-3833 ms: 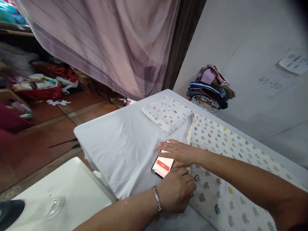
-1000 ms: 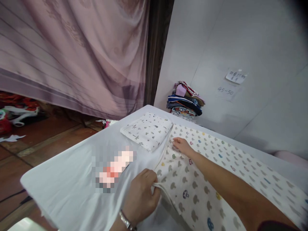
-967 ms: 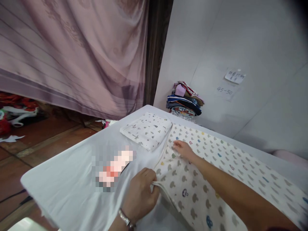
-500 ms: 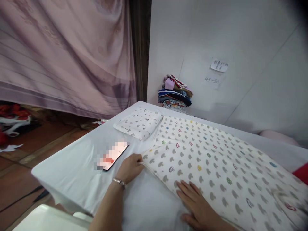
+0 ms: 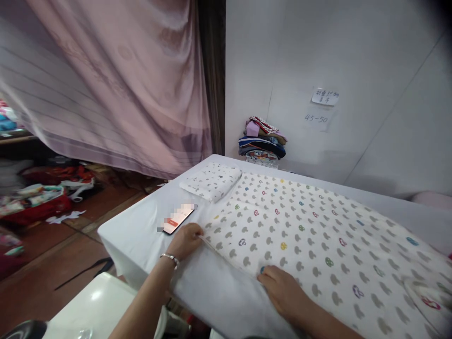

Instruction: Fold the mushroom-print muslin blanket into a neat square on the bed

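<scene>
A white cloth printed with grey and coloured mushrooms point(image 5: 282, 221) lies spread over the white-covered table point(image 5: 137, 226). At its near left corner my left hand point(image 5: 187, 239), with a bracelet at the wrist, is closed and pinches the cloth's edge. Farther right along the same near edge, my right hand point(image 5: 282, 289) has its fingers curled and closed on the cloth. Beyond my left hand lie a phone point(image 5: 179, 219) with its screen lit and a folded white cloth with small prints point(image 5: 213, 181).
Against the wall stands a pile of folded fabrics point(image 5: 263, 141), left of a handwritten paper sign point(image 5: 325, 96). A pink curtain point(image 5: 141, 84) hangs at the left. Below are a white stool-like surface point(image 5: 95, 306) and a red box of items point(image 5: 35, 202) on the floor.
My right hand has gone from lying flat with spread fingers to gripping the cloth's edge. My left hand keeps its pinch, and the near edge has shifted slightly left. The view has turned left.
</scene>
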### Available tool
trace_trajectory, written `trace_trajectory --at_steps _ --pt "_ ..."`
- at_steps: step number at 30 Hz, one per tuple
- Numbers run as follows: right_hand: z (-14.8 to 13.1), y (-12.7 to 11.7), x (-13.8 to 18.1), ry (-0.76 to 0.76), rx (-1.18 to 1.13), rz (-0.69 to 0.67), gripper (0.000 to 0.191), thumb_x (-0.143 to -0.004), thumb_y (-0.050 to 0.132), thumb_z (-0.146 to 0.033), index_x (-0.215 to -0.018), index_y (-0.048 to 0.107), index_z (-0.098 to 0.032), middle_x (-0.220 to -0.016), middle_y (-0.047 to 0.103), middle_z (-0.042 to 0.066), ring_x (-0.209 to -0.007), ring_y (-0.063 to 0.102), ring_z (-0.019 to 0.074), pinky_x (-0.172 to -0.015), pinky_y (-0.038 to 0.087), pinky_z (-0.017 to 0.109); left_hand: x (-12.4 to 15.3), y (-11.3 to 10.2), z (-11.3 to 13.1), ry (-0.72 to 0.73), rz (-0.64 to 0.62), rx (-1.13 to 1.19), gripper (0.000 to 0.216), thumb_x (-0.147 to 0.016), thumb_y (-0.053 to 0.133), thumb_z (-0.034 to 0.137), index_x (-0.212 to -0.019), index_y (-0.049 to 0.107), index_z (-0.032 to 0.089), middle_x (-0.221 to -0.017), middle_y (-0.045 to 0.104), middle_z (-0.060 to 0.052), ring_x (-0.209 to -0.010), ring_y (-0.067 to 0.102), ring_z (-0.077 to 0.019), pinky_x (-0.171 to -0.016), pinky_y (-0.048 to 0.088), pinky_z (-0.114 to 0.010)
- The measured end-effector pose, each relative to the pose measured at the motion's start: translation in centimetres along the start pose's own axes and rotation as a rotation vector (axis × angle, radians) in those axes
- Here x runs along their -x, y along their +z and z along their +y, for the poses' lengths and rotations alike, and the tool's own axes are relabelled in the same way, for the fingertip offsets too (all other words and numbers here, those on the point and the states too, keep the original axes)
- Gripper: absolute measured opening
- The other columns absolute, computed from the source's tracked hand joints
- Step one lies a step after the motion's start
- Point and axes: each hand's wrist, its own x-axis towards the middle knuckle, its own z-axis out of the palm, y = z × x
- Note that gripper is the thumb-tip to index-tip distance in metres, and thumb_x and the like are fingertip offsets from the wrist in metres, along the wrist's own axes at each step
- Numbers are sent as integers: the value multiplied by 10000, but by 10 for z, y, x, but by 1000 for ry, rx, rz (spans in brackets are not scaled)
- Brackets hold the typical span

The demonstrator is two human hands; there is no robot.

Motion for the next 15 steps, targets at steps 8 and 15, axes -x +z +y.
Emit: trace_trajectory --at_steps 8,15 --pt "-2 11 4 -43 25 5 283 -757 360 -71 -923 552 -198 -893 539 51 -802 493 178 -691 393 279 9 2 4 -25 27 -97 226 -583 440 57 -717 560 194 -851 601 -17 -843 541 -158 -806 412 -271" --pt "4 -28 -7 -61 -272 37 204 -846 384 -185 -840 584 -225 -867 576 22 -799 543 141 -712 446 252 7 -2 8 -115 -62 -149 257 -583 439 51 -727 597 194 -828 625 -13 -830 557 -165 -793 405 -271"
